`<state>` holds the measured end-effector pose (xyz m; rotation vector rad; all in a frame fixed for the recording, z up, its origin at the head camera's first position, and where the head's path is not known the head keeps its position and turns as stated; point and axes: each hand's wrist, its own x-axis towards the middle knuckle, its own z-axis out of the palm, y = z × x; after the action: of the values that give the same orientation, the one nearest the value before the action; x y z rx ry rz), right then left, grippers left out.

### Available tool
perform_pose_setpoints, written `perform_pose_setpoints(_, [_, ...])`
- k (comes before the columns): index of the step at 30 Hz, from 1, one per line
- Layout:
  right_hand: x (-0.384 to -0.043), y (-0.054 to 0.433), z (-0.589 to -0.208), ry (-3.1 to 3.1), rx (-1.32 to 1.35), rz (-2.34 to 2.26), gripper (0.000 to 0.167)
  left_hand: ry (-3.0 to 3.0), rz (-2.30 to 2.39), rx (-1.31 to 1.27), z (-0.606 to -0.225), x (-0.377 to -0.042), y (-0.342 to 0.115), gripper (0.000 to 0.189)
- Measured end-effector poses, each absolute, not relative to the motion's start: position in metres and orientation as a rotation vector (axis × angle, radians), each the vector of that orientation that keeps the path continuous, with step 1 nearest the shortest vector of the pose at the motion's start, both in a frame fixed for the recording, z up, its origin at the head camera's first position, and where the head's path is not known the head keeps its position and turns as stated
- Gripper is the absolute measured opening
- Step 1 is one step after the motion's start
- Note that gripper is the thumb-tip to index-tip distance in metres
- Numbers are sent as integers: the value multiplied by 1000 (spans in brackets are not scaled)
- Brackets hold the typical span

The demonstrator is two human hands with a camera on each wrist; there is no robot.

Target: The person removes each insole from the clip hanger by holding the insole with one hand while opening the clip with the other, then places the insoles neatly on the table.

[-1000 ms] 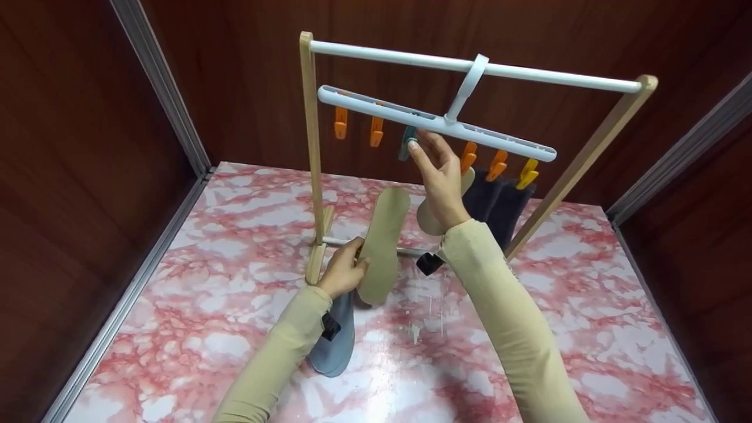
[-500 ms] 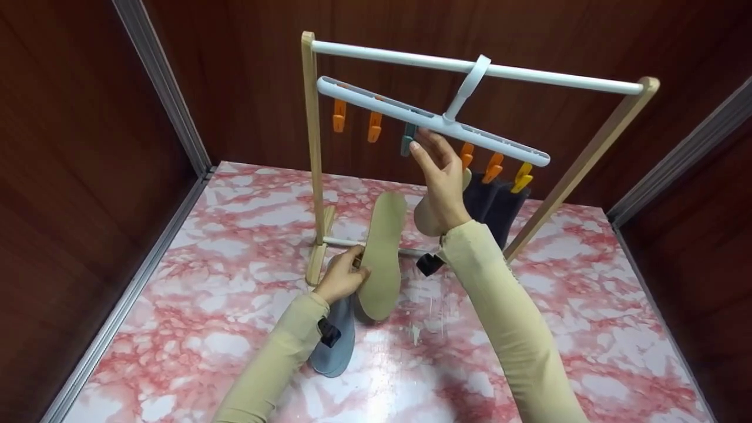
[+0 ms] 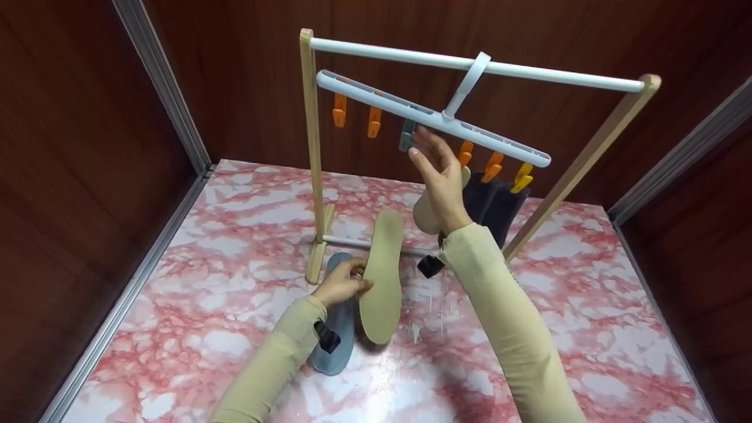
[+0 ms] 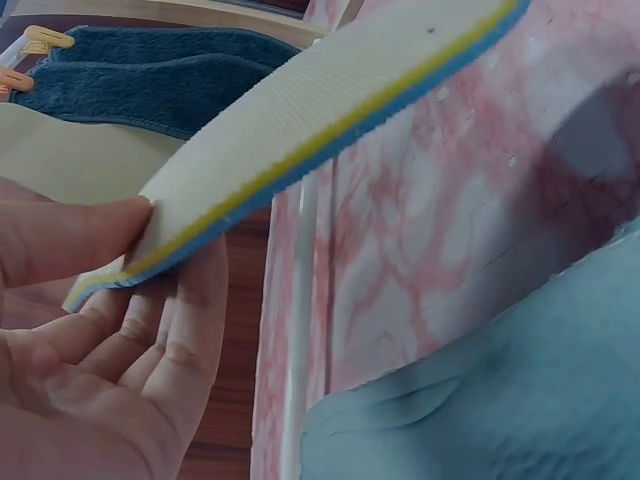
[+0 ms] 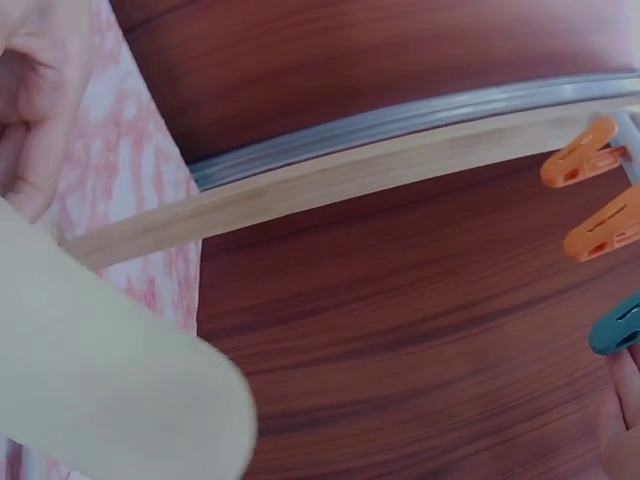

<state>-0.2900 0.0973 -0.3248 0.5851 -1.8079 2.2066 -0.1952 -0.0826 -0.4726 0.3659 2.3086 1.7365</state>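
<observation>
My left hand (image 3: 339, 284) pinches a long cream insole (image 3: 384, 279) by its side edge, thumb on one face and fingers behind. In the left wrist view the insole's edge (image 4: 310, 150) has yellow and blue layers. My right hand (image 3: 443, 182) is raised at the white clip hanger (image 3: 382, 103), beside a teal clothespin (image 3: 406, 136). Its thumb stands apart from the fingers. A fingertip (image 5: 625, 385) lies right against the teal clothespin (image 5: 618, 328) in the right wrist view. The hanger tilts down to the right.
The hanger hooks over a white rod (image 3: 388, 54) between wooden posts. Orange clothespins (image 3: 374, 122) and a yellow one (image 3: 521, 178) hang from it. On the right, dark cloth (image 3: 499, 205) and another cream insole (image 3: 426, 214) hang. A blue-grey insole (image 3: 338, 346) lies on the marbled tabletop (image 3: 235, 294).
My left hand has lowered the cream insole toward me. My right thumb has come away from the teal clothespin. The hanger's left end has risen a little.
</observation>
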Motion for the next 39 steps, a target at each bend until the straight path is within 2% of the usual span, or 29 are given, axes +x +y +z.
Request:
perform_pose_setpoints(8, [-291,100,-329,-1826,619,2187,48,2217,1731,242,-481,-191,-77,30])
perform_pose_setpoints(16, [-291,107,-330,-1870,666,2128,47,2115,1772,40,-494,-185,-64,36])
perform_pose_setpoints(39, [-285,120,-335,-1951,742,1944,39,2187,1665,-46,-512,-172,-50,37])
